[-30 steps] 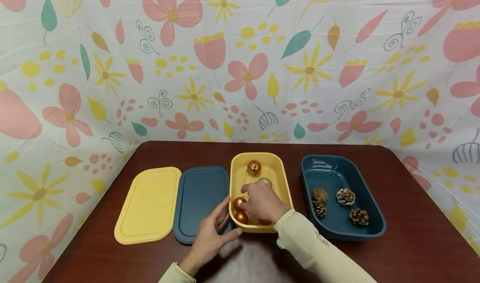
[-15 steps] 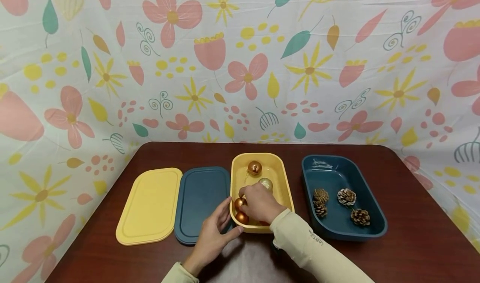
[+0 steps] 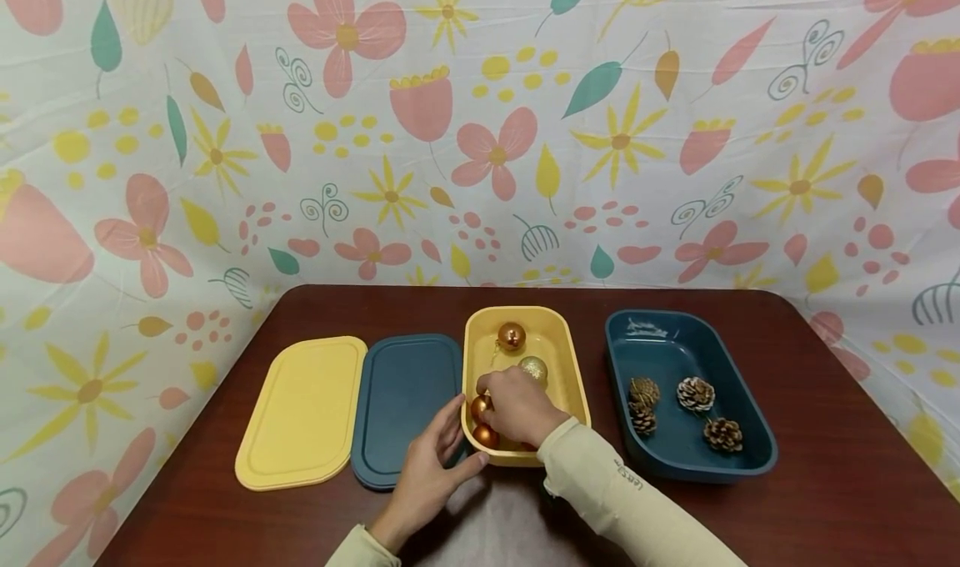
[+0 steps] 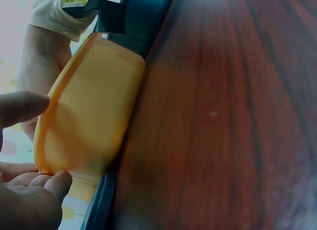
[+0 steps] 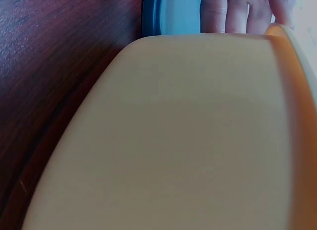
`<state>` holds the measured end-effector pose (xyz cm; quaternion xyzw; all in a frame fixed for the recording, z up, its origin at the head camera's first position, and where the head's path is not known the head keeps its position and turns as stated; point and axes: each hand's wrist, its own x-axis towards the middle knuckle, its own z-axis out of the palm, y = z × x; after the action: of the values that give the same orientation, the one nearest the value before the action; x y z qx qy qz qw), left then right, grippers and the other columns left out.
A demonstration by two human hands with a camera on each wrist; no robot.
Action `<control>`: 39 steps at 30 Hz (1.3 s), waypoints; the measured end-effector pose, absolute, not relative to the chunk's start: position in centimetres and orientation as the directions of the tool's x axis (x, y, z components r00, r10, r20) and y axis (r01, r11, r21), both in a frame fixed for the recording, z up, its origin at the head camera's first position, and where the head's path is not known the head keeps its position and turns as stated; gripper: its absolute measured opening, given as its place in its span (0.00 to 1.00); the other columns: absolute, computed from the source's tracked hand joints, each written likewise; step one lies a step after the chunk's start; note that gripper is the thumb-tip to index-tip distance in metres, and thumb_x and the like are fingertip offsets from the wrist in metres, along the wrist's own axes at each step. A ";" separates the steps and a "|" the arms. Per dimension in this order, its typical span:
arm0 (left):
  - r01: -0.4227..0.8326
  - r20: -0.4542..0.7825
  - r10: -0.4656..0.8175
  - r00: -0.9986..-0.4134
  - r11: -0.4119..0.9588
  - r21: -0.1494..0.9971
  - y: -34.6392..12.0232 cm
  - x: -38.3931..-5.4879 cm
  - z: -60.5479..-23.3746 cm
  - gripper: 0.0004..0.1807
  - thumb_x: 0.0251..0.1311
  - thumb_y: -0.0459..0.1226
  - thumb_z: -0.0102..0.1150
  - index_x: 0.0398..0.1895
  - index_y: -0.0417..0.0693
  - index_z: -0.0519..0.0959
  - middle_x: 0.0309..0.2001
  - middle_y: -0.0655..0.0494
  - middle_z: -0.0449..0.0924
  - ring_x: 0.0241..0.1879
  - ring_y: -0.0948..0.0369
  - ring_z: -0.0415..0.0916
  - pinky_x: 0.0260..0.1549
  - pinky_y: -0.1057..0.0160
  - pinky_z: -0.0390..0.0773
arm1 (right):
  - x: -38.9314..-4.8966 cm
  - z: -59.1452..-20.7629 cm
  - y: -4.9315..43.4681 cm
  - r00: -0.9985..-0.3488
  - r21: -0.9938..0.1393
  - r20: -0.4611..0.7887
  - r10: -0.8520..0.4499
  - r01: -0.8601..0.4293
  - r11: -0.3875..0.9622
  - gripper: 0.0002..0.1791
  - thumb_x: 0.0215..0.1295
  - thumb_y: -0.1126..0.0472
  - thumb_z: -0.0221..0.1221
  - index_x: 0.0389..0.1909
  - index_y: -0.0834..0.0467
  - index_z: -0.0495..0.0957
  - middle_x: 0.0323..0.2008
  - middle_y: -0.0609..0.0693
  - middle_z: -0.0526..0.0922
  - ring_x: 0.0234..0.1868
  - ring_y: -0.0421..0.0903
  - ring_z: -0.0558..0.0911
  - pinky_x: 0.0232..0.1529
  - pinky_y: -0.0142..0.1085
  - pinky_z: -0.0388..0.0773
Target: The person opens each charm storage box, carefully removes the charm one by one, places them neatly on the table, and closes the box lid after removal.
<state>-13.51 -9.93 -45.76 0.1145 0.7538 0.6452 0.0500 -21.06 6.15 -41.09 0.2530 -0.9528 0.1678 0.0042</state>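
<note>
My left hand (image 3: 426,475) is at the near left corner of the yellow box (image 3: 562,333). Its thumb (image 4: 29,106) is against the front wall and its fingers lie along the left wall. My right hand (image 3: 521,404) reaches down into the box, fingers bent. Its index finger and thumb are around a copper Christmas bauble (image 3: 480,408); their tips are partly hidden. Another copper bauble (image 3: 485,437) lies just in front of it. A gold glitter bauble (image 3: 534,368) sits beyond the knuckles, and a shiny copper bauble (image 3: 512,336) near the far end.
A dark blue box (image 3: 667,346) stands on the right, holding several pine cones (image 3: 696,393) and a brown textured ball (image 3: 644,390). Left of the yellow box lie a blue lid (image 3: 408,408) and a yellow lid (image 3: 303,413). A floral cloth hangs behind the table (image 3: 810,400).
The right hand has shifted slightly left and toward me inside the box, showing more of the gold glitter bauble. The left hand keeps its place at the corner. The view has drifted slightly.
</note>
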 end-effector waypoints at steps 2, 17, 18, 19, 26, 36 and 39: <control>0.108 0.073 0.235 -0.969 0.142 0.984 -9.9 -13.5 -45.8 0.46 0.61 0.38 0.68 0.79 0.43 0.54 0.78 0.39 0.56 0.77 0.46 0.57 0.70 0.57 0.67 | -21.1 -41.1 6.2 -0.870 -0.319 0.096 -0.484 -0.487 0.813 0.13 0.56 0.61 0.72 0.41 0.61 0.86 0.31 0.54 0.88 0.30 0.49 0.83 0.33 0.40 0.81; 0.110 0.076 0.227 -0.971 0.141 0.984 -10.1 -13.6 -45.8 0.46 0.59 0.37 0.69 0.78 0.43 0.56 0.77 0.39 0.57 0.77 0.46 0.57 0.70 0.58 0.67 | -21.1 -40.8 6.4 -0.887 -0.341 0.075 -0.456 -0.452 0.824 0.17 0.57 0.58 0.72 0.45 0.62 0.84 0.28 0.53 0.87 0.25 0.45 0.80 0.32 0.39 0.80; 0.112 0.079 0.226 -0.971 0.139 0.984 -10.1 -13.7 -45.8 0.46 0.59 0.36 0.69 0.78 0.42 0.56 0.77 0.39 0.57 0.77 0.46 0.57 0.70 0.57 0.67 | -21.0 -40.6 6.5 -0.892 -0.344 0.068 -0.446 -0.441 0.829 0.18 0.57 0.58 0.72 0.47 0.62 0.84 0.28 0.52 0.87 0.25 0.45 0.79 0.33 0.39 0.80; 0.113 0.080 0.226 -0.971 0.136 0.984 -10.1 -13.7 -45.8 0.46 0.59 0.36 0.69 0.78 0.42 0.56 0.77 0.39 0.57 0.77 0.46 0.57 0.70 0.57 0.67 | -21.0 -40.4 6.7 -0.898 -0.356 0.060 -0.436 -0.427 0.831 0.19 0.58 0.57 0.72 0.48 0.62 0.84 0.27 0.52 0.86 0.25 0.45 0.79 0.32 0.40 0.81; 0.121 0.091 0.228 -0.970 0.125 0.985 -10.1 -13.8 -45.7 0.46 0.59 0.36 0.70 0.78 0.43 0.57 0.77 0.39 0.58 0.77 0.47 0.57 0.70 0.58 0.67 | -20.2 -38.6 9.5 -0.929 -0.395 0.101 -0.356 -0.365 0.843 0.27 0.58 0.54 0.72 0.56 0.62 0.81 0.46 0.58 0.88 0.43 0.52 0.86 0.45 0.46 0.85; 0.144 0.113 0.199 -0.973 0.149 0.978 -10.7 -14.2 -45.5 0.46 0.59 0.35 0.70 0.78 0.47 0.58 0.78 0.42 0.58 0.77 0.48 0.57 0.70 0.60 0.68 | -18.1 -38.4 14.1 -0.956 -0.470 0.154 -0.250 -0.294 0.832 0.44 0.57 0.49 0.71 0.69 0.69 0.67 0.70 0.71 0.67 0.67 0.69 0.72 0.64 0.61 0.73; 0.154 0.125 0.187 -0.974 0.146 0.977 -11.2 -14.6 -45.1 0.45 0.59 0.33 0.70 0.78 0.49 0.58 0.78 0.42 0.57 0.77 0.48 0.57 0.70 0.61 0.68 | -17.7 -38.6 14.5 -0.970 -0.501 0.095 -0.224 -0.241 0.831 0.49 0.56 0.47 0.71 0.71 0.71 0.63 0.73 0.73 0.61 0.71 0.71 0.66 0.66 0.63 0.70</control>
<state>-14.58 -11.17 -45.06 0.1127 0.7568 0.6437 0.0130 -17.67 14.47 -38.63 0.1215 -0.9567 0.2639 0.0161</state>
